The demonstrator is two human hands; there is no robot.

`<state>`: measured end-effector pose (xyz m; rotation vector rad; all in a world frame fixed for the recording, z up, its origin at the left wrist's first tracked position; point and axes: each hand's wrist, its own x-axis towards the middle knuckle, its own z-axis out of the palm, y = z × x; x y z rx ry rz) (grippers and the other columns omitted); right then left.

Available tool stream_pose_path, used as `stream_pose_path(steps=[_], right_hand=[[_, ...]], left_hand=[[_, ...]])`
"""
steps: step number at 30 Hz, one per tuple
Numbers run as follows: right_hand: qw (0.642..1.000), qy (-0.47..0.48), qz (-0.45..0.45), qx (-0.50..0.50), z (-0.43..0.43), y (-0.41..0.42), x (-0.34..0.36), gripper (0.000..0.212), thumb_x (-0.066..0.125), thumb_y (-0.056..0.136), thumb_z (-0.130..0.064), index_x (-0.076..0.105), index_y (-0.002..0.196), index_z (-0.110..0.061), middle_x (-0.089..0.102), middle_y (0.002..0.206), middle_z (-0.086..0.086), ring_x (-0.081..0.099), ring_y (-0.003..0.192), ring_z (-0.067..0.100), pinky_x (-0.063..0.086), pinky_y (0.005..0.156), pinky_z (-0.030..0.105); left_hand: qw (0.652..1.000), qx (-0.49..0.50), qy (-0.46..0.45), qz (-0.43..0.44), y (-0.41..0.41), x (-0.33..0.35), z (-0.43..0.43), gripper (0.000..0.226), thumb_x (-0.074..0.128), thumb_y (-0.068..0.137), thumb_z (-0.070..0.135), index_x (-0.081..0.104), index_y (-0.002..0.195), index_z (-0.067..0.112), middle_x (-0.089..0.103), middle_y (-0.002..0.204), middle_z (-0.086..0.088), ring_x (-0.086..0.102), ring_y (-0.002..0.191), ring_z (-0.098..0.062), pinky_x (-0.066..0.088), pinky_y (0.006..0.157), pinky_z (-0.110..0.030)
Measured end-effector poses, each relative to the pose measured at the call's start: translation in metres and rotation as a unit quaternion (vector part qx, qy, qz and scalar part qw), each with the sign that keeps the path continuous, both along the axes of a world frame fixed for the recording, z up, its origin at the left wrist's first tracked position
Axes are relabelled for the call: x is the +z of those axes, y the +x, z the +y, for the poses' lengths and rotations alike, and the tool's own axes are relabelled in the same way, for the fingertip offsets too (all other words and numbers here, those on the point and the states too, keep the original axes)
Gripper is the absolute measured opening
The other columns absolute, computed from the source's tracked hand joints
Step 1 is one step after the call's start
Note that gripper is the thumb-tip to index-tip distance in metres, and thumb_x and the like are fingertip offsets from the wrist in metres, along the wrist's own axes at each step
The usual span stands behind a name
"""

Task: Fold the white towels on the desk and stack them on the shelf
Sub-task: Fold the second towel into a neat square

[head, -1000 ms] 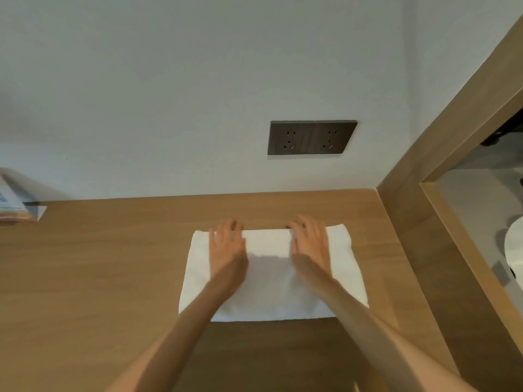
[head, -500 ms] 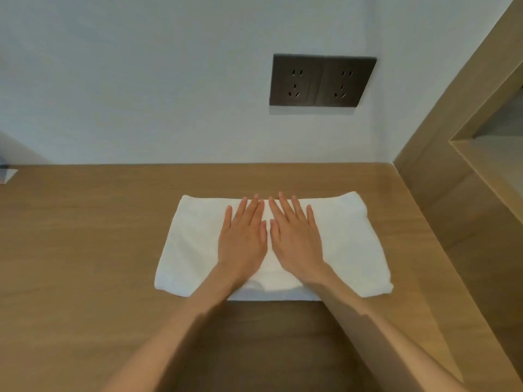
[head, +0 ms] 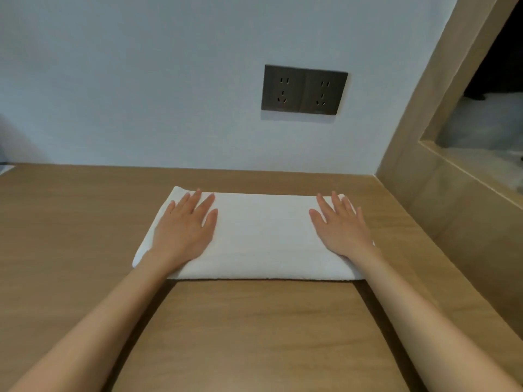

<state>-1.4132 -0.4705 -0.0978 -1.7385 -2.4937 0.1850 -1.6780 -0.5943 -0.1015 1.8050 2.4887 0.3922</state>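
A white towel (head: 260, 236), folded into a flat rectangle, lies on the wooden desk (head: 254, 329) near the back wall. My left hand (head: 185, 226) presses flat on the towel's left end, fingers straight and spread. On the right end my right hand (head: 341, 226) lies flat too, its fingers reaching the far right corner. Both palms face down and hold nothing. The towel's near right corner is hidden under my right wrist.
A wooden shelf unit (head: 452, 176) rises along the desk's right side, with an opening (head: 486, 142) showing pale blurred items inside. A dark double wall socket (head: 304, 90) sits on the white wall behind the desk.
My hands have slid apart from the towel's middle out to its left and right ends, smoothing it. The view has tilted up a little.
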Motion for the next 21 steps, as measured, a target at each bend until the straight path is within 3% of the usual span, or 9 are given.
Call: stream_pose_path(steps=[3, 7, 10, 13, 18, 21], right_hand=[[1.0, -0.018, 0.004, -0.008, -0.01, 0.012, 0.006, 0.057, 0.012, 0.1, -0.045, 0.008, 0.152, -0.023, -0.002, 0.161, 0.004, -0.006, 0.148, 0.025, -0.004, 0.118, 0.045], [0.999, 0.022, 0.041, 0.009, -0.046, -0.007, 0.016, 0.049, 0.017, 0.101, -0.027, 0.031, 0.143, -0.007, 0.027, 0.154, 0.01, 0.013, 0.145, 0.027, 0.004, 0.119, 0.048], [0.995, -0.008, 0.084, 0.048, -0.085, -0.052, 0.021, 0.05, 0.018, 0.102, -0.024, 0.019, 0.149, -0.008, 0.018, 0.158, 0.005, 0.009, 0.147, 0.024, 0.0, 0.119, 0.044], [0.998, -0.013, 0.053, 0.035, -0.113, -0.079, 0.01, 0.053, 0.017, 0.102, -0.027, 0.009, 0.151, -0.011, 0.008, 0.16, 0.002, 0.003, 0.148, 0.022, -0.003, 0.118, 0.045], [0.999, -0.033, 0.007, -0.021, -0.114, -0.037, 0.004, 0.056, 0.009, 0.1, -0.043, -0.001, 0.152, -0.025, -0.006, 0.161, -0.001, -0.007, 0.148, 0.026, -0.008, 0.118, 0.046], [0.997, -0.021, 0.015, -0.072, -0.11, 0.005, 0.005, 0.059, 0.011, 0.099, -0.045, 0.002, 0.152, -0.022, -0.003, 0.161, 0.006, -0.003, 0.148, 0.026, -0.001, 0.12, 0.042]], left_hand=[[1.0, -0.011, -0.016, -0.006, -0.005, 0.001, -0.011, 0.053, 0.015, 0.1, 0.041, 0.013, 0.151, 0.026, 0.005, 0.161, 0.002, 0.003, 0.148, -0.017, 0.0, 0.12, -0.035], [1.0, 0.008, -0.004, -0.022, 0.014, 0.009, -0.02, 0.054, 0.015, 0.101, 0.035, 0.012, 0.151, 0.015, 0.004, 0.161, -0.004, 0.003, 0.148, -0.023, 0.002, 0.12, -0.04], [0.999, -0.036, 0.011, -0.016, 0.055, 0.013, -0.022, 0.053, 0.014, 0.102, 0.032, 0.01, 0.151, 0.013, 0.003, 0.161, -0.003, 0.002, 0.148, -0.021, 0.001, 0.12, -0.04], [0.999, -0.047, -0.001, -0.01, 0.075, 0.005, -0.027, 0.054, 0.012, 0.102, 0.034, 0.008, 0.152, 0.014, 0.003, 0.161, -0.001, 0.002, 0.148, -0.018, -0.001, 0.119, -0.039], [1.0, 0.012, -0.014, -0.007, 0.034, 0.0, -0.046, 0.059, 0.013, 0.1, 0.042, 0.007, 0.152, 0.016, 0.0, 0.161, 0.0, -0.002, 0.148, -0.017, -0.004, 0.12, -0.039], [0.999, 0.027, -0.017, -0.005, 0.026, 0.001, -0.052, 0.062, 0.014, 0.098, 0.046, 0.007, 0.152, 0.017, -0.001, 0.161, -0.002, -0.003, 0.148, -0.018, -0.005, 0.12, -0.039]])
